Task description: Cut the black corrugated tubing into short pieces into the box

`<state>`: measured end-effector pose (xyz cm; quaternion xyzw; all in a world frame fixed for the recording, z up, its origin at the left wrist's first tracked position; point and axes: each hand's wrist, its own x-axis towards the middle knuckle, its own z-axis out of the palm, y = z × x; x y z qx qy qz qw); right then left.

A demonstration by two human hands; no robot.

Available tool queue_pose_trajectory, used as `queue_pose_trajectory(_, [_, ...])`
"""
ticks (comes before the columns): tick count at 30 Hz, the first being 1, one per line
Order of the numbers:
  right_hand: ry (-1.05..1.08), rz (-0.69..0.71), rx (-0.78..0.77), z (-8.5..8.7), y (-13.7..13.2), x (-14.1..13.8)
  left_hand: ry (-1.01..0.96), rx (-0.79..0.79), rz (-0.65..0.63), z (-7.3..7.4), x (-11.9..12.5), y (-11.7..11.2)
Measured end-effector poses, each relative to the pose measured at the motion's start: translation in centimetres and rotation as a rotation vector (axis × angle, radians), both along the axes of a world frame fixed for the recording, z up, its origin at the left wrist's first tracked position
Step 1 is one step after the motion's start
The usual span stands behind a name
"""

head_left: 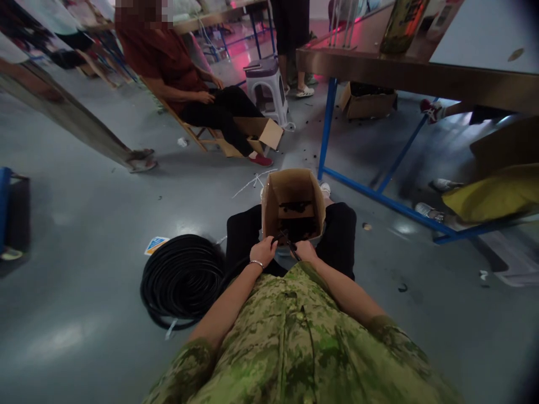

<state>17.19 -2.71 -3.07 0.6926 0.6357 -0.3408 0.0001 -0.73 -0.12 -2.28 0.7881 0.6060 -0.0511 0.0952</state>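
Observation:
In the head view my left hand (264, 251), with a bracelet at the wrist, is closed round the end of a black tube (275, 239). My right hand (306, 251) grips dark-handled scissors (291, 245), whose blades point up and left beside the tube end. Both hands are over the near edge of an open cardboard box (295, 179) between my knees. Short black pieces (297, 207) lie inside it. To my left, a large coil of black tubing (181, 280) rests on the floor, and the tube seems to run from it under my left forearm.
A metal-edged table (404, 70) with blue legs stands at the right, a bottle (402, 25) on top. Ahead, a seated person (168, 67) has a cardboard box (269, 133) at their feet, near a plastic stool (267, 84). Another person's legs (80, 106) are at left.

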Motion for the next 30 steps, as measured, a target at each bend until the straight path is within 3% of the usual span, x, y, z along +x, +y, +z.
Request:
queue_pose_trajectory(17, [0.009,0.024,0.009,0.1,0.0,0.3,0.015,0.008,-0.041,-0.1,0.0,0.0])
queue_pose_trajectory(30, [0.010,0.046,0.051,0.4,0.0,0.6,-0.040,0.013,0.057,-0.2,0.0,0.1])
